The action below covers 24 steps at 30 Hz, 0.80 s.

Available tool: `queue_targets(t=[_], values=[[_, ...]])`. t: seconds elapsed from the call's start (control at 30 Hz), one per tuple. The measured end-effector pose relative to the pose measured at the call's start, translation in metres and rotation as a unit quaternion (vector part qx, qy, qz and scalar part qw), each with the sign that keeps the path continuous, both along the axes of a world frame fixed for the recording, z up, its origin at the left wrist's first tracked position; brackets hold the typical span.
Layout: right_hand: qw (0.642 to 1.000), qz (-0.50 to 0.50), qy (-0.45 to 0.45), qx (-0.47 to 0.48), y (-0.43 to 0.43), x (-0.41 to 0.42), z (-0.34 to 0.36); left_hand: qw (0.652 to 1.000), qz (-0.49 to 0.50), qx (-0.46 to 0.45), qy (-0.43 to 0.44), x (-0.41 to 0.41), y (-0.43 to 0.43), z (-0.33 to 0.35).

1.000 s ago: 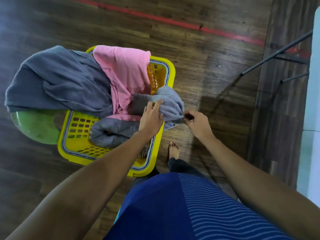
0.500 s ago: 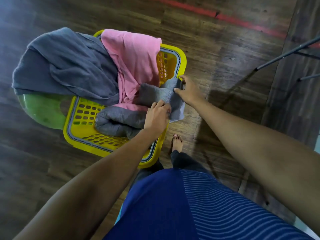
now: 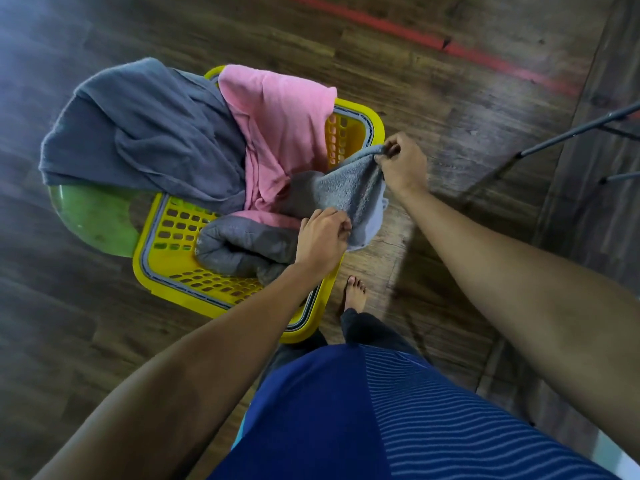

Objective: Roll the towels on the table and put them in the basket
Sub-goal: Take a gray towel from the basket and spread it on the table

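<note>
Since half a second ago the right hand [image 3: 401, 164] has lifted its corner of the small grey towel [image 3: 346, 188] up off the basket's right rim, so the cloth now hangs stretched between the two hands rather than lying bunched on the pile. At nine o'clock of the picture a green plastic object [image 3: 90, 220], partly hidden, sits under the left edge of the yellow basket [image 3: 166, 271]. A large dark grey towel [image 3: 138, 133] is draped over that edge and spills out toward ten o'clock. Beside it, at twelve o'clock of the basket, a pink towel [image 3: 277, 133] hangs over the far rim and runs down inside. Below the pink cloth a rolled grey towel [image 3: 242, 247] lies on the basket floor. The left hand [image 3: 320, 237] is over the basket's near-right side, at about four o'clock of the basket's middle, fingers curled and pinching the lower edge of the small grey towel, just beside the roll. The right hand is at about two o'clock from the left, over the basket's right rim, with fingers and thumb bunched tightly round the towel's upper corner. The towel's loose end hangs outside the rim between the hands. A bare foot [image 3: 355, 292] stands on the wooden floor [image 3: 450, 237] at five o'clock of the basket, and dark metal legs [image 3: 554, 140] cross at three o'clock.
</note>
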State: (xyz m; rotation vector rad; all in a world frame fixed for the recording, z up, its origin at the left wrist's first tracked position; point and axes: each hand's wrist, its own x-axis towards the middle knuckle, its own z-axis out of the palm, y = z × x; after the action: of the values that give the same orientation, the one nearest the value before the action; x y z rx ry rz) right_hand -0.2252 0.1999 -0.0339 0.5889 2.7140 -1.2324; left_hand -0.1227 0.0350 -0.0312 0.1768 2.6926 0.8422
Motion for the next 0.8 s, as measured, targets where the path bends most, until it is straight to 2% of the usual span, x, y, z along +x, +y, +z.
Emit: queue_targets(t=[0.17,0.27,0.33,0.4,0.53,0.6,0.7,0.8], values=[[0.988,-0.06,-0.128,-0.063,-0.009,0.031,-0.008,0.986,0.129,0.093,-0.054,-0.005,0.007,-0.005],[0.977,-0.011,-0.194,-0.093,-0.019,0.075,-0.015,0.972,0.172,0.133,-0.092,-0.017,0.007,-0.006],[0.972,0.038,-0.167,-0.158,-0.025,0.102,-0.02,0.967,0.188,0.138,-0.107,-0.024,0.005,-0.006],[0.972,0.071,-0.142,-0.176,-0.031,0.12,-0.028,0.966,0.187,0.133,-0.119,-0.03,0.002,-0.006],[0.989,0.016,-0.093,-0.117,-0.033,0.123,-0.027,0.969,0.153,0.127,-0.145,-0.036,-0.004,-0.008],[0.991,0.021,-0.078,-0.107,-0.027,0.118,-0.024,0.968,0.151,0.137,-0.144,-0.036,-0.007,-0.01],[0.991,0.045,-0.067,-0.103,-0.018,0.106,-0.014,0.97,0.159,0.154,-0.101,-0.03,-0.007,-0.007],[0.994,0.045,-0.037,-0.095,-0.017,0.093,0.001,0.988,0.105,0.105,0.049,-0.012,-0.006,-0.002]])
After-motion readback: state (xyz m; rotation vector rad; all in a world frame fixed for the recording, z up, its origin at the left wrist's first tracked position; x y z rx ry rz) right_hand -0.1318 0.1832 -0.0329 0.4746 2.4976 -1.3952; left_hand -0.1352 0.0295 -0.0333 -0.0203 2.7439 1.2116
